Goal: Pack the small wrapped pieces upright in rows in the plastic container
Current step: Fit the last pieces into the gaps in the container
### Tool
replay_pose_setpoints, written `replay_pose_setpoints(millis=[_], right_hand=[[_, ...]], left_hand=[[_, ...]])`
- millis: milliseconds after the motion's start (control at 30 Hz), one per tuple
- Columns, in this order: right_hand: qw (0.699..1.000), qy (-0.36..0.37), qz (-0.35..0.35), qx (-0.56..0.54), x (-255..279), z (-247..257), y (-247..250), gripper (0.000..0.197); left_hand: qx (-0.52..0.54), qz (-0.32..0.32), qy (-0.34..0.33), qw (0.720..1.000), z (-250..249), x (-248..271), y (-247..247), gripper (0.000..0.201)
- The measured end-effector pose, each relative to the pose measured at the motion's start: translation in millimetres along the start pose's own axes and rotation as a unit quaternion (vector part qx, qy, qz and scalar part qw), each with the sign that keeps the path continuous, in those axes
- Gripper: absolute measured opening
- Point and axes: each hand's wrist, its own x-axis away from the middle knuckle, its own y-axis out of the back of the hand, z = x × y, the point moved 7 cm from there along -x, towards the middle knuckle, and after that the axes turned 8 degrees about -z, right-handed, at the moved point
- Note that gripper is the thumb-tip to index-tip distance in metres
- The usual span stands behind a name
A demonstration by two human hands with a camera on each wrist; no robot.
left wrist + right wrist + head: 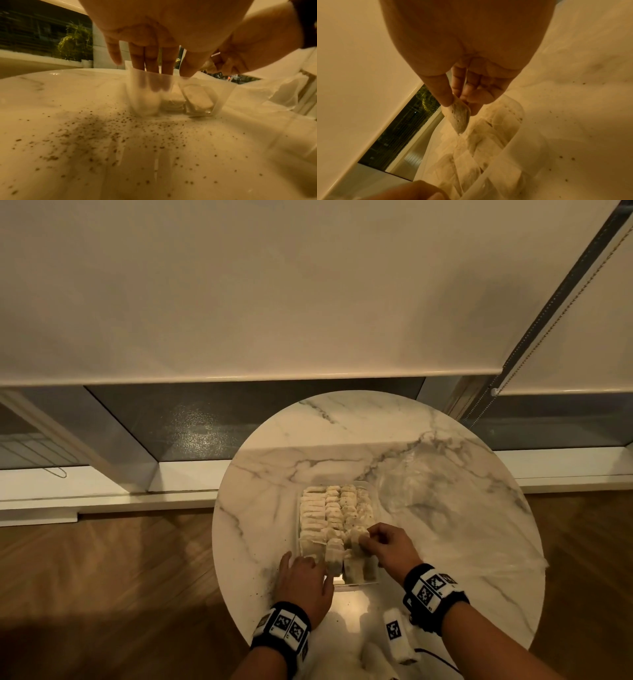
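Right hand [388,546] pinches one wrapped piece [459,119] above the container [223,94] (rows nearly full). Left hand [303,583], fingers [150,59] straight, touches its near wall.

The plastic container [368,487] is clear and rectangular, and it stands near the middle of the round table, a little toward the near edge. Inside it the small wrapped pieces [330,508] – pale beige, flat, some with dark specks – stand upright and close together in four rows that run from the far wall to the near wall. One more wrapped piece [458,117] is pinched at its top and hangs tilted just above the rows on the right side.
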Motion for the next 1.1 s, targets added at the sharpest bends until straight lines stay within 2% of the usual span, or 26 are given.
replay_pose_setpoints(millis=[200,333,533,733,867,933,1100], right_hand=[[0.999,-0.008,0.038,0.019,11.9,5.9,-21.3,0.006],[0.994,-0.020,0.077,0.069,15.3,2.8,-34.5,0.009],[0.984,-0.026,0.111,0.134,11.8,-11.5,-54.1,0.011],[0.964,0.018,0.068,0.256,14.7,-15.4,-65.5,0.008],[0.955,0.035,0.044,0.290,17.7,-9.6,-68.0,0.013],[0.952,0.041,0.030,0.300,17.9,-6.1,-65.5,0.014],[0.941,0.066,0.005,0.331,21.1,0.6,-58.5,0.017]], left_hand=[[-0.025,0.026,-0.030,0.999,-0.7,-0.4,-8.6,0.057],[-0.014,0.017,-0.051,0.998,0.1,3.6,-4.5,0.053],[0.020,-0.031,-0.062,0.997,13.4,5.0,2.9,0.044],[0.087,-0.056,-0.072,0.992,18.6,3.6,-4.7,0.039],[0.113,-0.095,-0.076,0.986,20.1,0.4,3.0,0.029],[0.099,-0.116,-0.085,0.985,19.5,-5.5,12.4,0.034],[0.038,-0.095,-0.084,0.991,24.6,-31.9,26.7,0.045]])
